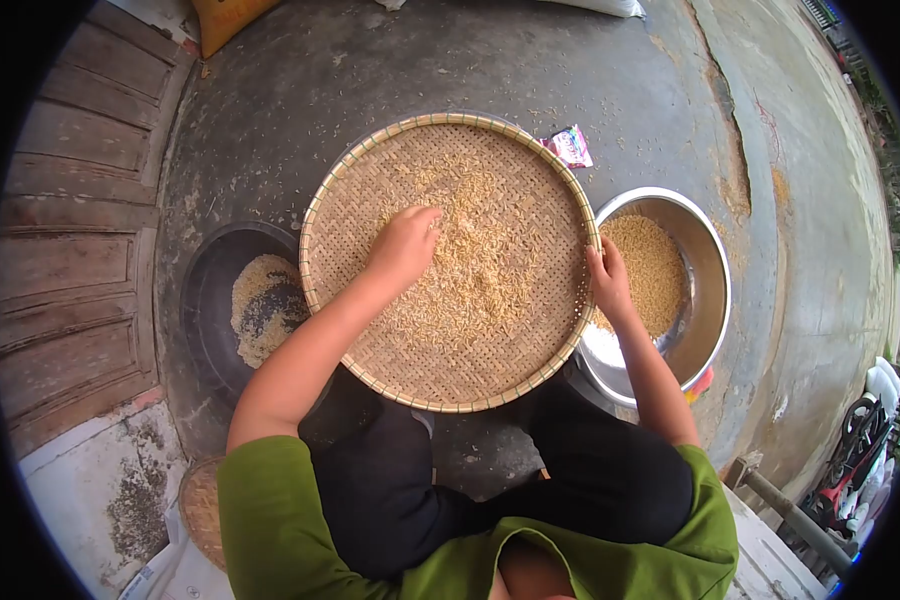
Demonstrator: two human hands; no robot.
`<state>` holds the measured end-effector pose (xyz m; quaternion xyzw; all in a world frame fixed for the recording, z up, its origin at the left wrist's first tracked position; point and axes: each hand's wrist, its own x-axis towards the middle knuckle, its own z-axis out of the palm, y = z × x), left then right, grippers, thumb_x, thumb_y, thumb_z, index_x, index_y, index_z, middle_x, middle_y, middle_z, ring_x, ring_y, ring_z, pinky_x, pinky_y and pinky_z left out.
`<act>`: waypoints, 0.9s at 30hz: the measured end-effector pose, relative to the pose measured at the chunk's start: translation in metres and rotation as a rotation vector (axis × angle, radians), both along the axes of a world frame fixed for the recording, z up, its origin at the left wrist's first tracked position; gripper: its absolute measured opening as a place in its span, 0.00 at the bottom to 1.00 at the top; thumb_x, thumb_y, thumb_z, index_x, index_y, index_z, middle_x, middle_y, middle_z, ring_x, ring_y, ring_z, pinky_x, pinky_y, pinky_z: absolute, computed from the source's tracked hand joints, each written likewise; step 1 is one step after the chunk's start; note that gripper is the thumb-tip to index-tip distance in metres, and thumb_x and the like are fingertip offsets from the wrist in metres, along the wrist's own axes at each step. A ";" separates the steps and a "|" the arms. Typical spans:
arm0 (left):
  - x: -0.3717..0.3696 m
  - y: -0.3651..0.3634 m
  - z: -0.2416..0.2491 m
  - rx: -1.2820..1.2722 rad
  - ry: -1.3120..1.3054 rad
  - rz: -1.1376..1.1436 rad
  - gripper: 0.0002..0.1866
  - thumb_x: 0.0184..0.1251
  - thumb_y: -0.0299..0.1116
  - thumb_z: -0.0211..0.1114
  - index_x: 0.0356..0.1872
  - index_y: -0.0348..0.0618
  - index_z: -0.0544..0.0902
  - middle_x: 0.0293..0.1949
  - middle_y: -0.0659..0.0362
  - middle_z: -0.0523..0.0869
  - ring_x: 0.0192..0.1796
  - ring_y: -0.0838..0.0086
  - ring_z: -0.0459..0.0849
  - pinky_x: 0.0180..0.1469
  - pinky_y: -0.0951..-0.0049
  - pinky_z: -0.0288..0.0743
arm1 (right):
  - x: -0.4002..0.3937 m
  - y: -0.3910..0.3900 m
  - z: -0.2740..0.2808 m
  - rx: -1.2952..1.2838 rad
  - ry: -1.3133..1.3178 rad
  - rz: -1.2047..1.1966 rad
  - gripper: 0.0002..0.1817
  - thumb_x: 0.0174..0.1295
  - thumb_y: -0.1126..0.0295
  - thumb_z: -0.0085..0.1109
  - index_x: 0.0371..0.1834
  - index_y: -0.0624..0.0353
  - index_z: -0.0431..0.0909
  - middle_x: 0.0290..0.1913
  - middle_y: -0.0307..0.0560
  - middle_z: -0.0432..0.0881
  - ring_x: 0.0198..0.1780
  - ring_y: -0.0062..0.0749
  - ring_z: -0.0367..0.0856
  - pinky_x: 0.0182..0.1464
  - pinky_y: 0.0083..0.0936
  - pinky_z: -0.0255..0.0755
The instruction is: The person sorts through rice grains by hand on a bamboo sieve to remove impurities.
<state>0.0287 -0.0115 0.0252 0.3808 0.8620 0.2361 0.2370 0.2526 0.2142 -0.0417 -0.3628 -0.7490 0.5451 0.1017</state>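
A round woven bamboo winnowing tray [530, 170] rests level over my knees. Husked and unhusked-looking grain [480, 280] is spread loosely across its middle. My left hand [407, 243] is over the left part of the grain, its fingers curled together in a pinch; what lies between the fingertips is too small to make out. At the tray's right edge, my right hand [608, 278] grips the rim, thumb on the inner side and the other fingers outside.
A steel basin [710, 300] with golden grain stands right of the tray. On the left is a dark basin [205, 290] holding paler grain. A small pink packet [572, 147] lies beyond the tray. Sacks [232, 18] lie at the back, and a wooden door [75, 200] borders the left.
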 end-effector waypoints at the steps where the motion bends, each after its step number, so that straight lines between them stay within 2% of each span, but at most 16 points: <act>1: -0.007 -0.013 -0.010 -0.002 0.000 -0.001 0.18 0.62 0.33 0.57 0.52 0.38 0.74 0.53 0.50 0.75 0.53 0.59 0.75 0.57 0.67 0.68 | 0.000 0.000 -0.001 -0.013 0.017 -0.019 0.23 0.64 0.60 0.49 0.56 0.67 0.65 0.31 0.41 0.74 0.33 0.22 0.69 0.37 0.20 0.66; 3: -0.014 -0.030 -0.021 -0.022 0.201 0.022 0.16 0.60 0.30 0.59 0.48 0.36 0.75 0.49 0.51 0.75 0.50 0.60 0.76 0.53 0.68 0.70 | 0.001 -0.003 -0.002 -0.030 0.030 -0.041 0.23 0.64 0.60 0.49 0.56 0.67 0.65 0.30 0.41 0.74 0.33 0.22 0.69 0.37 0.20 0.66; 4: -0.015 -0.031 -0.023 -0.023 0.199 0.021 0.16 0.60 0.30 0.59 0.48 0.36 0.75 0.49 0.51 0.75 0.50 0.60 0.76 0.53 0.68 0.70 | 0.001 -0.002 0.000 0.000 -0.033 -0.060 0.24 0.63 0.59 0.50 0.55 0.67 0.65 0.31 0.43 0.74 0.32 0.23 0.70 0.37 0.21 0.66; 6: -0.017 -0.032 -0.023 -0.074 0.053 0.043 0.11 0.59 0.28 0.59 0.43 0.37 0.76 0.44 0.53 0.75 0.46 0.62 0.77 0.49 0.68 0.71 | 0.001 -0.003 0.005 0.033 -0.097 -0.079 0.25 0.63 0.58 0.51 0.55 0.66 0.65 0.32 0.45 0.74 0.31 0.25 0.70 0.36 0.22 0.67; 8: -0.018 -0.029 -0.025 -0.077 0.012 0.064 0.10 0.59 0.28 0.59 0.41 0.36 0.76 0.42 0.53 0.75 0.44 0.63 0.77 0.47 0.68 0.71 | -0.001 -0.007 0.012 0.316 -0.222 -0.122 0.27 0.61 0.54 0.52 0.55 0.65 0.66 0.40 0.52 0.73 0.38 0.34 0.74 0.42 0.28 0.69; 9: -0.018 -0.029 -0.027 -0.080 -0.029 0.085 0.08 0.59 0.28 0.59 0.38 0.36 0.76 0.40 0.53 0.75 0.42 0.64 0.77 0.46 0.68 0.71 | 0.001 -0.008 0.012 0.319 -0.222 -0.118 0.27 0.61 0.54 0.52 0.55 0.65 0.66 0.40 0.52 0.73 0.38 0.34 0.74 0.42 0.28 0.69; 11: -0.020 -0.029 -0.031 -0.062 -0.019 0.074 0.07 0.59 0.28 0.59 0.37 0.36 0.75 0.40 0.53 0.75 0.40 0.64 0.77 0.45 0.68 0.71 | 0.003 -0.008 0.013 0.517 -0.318 -0.092 0.31 0.59 0.51 0.52 0.59 0.63 0.63 0.56 0.61 0.64 0.55 0.47 0.68 0.55 0.37 0.64; 12: -0.021 -0.030 -0.031 -0.048 -0.008 0.058 0.07 0.59 0.28 0.59 0.35 0.36 0.75 0.39 0.53 0.75 0.39 0.65 0.77 0.44 0.68 0.71 | 0.002 -0.011 0.013 0.519 -0.316 -0.089 0.31 0.59 0.51 0.52 0.59 0.63 0.63 0.56 0.61 0.64 0.55 0.47 0.68 0.55 0.37 0.64; 14: -0.022 -0.033 -0.031 -0.037 -0.024 0.088 0.06 0.58 0.27 0.59 0.35 0.36 0.75 0.38 0.53 0.75 0.38 0.65 0.77 0.43 0.69 0.71 | 0.000 -0.016 0.014 0.724 -0.394 -0.181 0.34 0.59 0.49 0.51 0.63 0.60 0.59 0.67 0.62 0.50 0.68 0.53 0.51 0.63 0.44 0.53; 15: -0.022 -0.035 -0.031 -0.025 -0.042 0.114 0.06 0.58 0.27 0.59 0.35 0.35 0.75 0.37 0.53 0.76 0.37 0.66 0.77 0.42 0.69 0.71 | 0.000 -0.017 0.013 0.724 -0.394 -0.179 0.34 0.59 0.49 0.51 0.63 0.60 0.59 0.67 0.62 0.50 0.68 0.53 0.51 0.63 0.44 0.53; 17: -0.023 -0.039 -0.035 0.001 -0.028 0.115 0.06 0.58 0.26 0.59 0.35 0.36 0.75 0.36 0.54 0.76 0.35 0.66 0.78 0.41 0.70 0.72 | -0.001 -0.017 0.011 0.695 -0.384 -0.226 0.37 0.59 0.48 0.51 0.65 0.59 0.54 0.70 0.60 0.39 0.70 0.55 0.43 0.64 0.49 0.49; 21: -0.028 -0.040 -0.036 0.054 -0.075 0.115 0.05 0.59 0.26 0.59 0.34 0.36 0.75 0.34 0.56 0.78 0.33 0.71 0.79 0.38 0.74 0.73 | -0.001 -0.015 0.013 0.688 -0.400 -0.170 0.35 0.59 0.49 0.51 0.64 0.59 0.58 0.70 0.60 0.42 0.69 0.55 0.47 0.64 0.48 0.51; 22: -0.028 -0.038 -0.035 0.054 -0.077 0.114 0.05 0.59 0.26 0.59 0.34 0.36 0.75 0.34 0.56 0.78 0.33 0.71 0.79 0.38 0.74 0.73 | -0.001 -0.015 0.015 0.679 -0.398 -0.143 0.33 0.59 0.50 0.51 0.62 0.60 0.61 0.69 0.60 0.45 0.68 0.54 0.50 0.63 0.46 0.53; 24: -0.030 -0.032 -0.031 0.058 -0.437 0.266 0.04 0.61 0.25 0.58 0.36 0.37 0.76 0.35 0.58 0.80 0.34 0.77 0.79 0.37 0.79 0.73 | -0.001 -0.015 0.016 0.668 -0.398 -0.118 0.31 0.59 0.51 0.51 0.60 0.60 0.63 0.69 0.60 0.48 0.67 0.54 0.53 0.63 0.45 0.54; 25: -0.032 -0.031 -0.030 0.057 -0.437 0.264 0.04 0.61 0.25 0.58 0.36 0.37 0.76 0.35 0.58 0.80 0.34 0.77 0.79 0.37 0.79 0.73 | -0.001 -0.014 0.015 0.687 -0.371 -0.108 0.29 0.59 0.52 0.51 0.57 0.60 0.66 0.67 0.59 0.52 0.66 0.53 0.56 0.62 0.43 0.56; 27: -0.034 -0.028 -0.027 0.130 -0.902 0.400 0.05 0.63 0.24 0.56 0.39 0.36 0.75 0.37 0.58 0.80 0.38 0.79 0.79 0.39 0.82 0.74 | 0.000 -0.014 0.016 0.705 -0.346 -0.102 0.27 0.60 0.53 0.52 0.55 0.61 0.68 0.65 0.59 0.56 0.64 0.52 0.59 0.62 0.41 0.58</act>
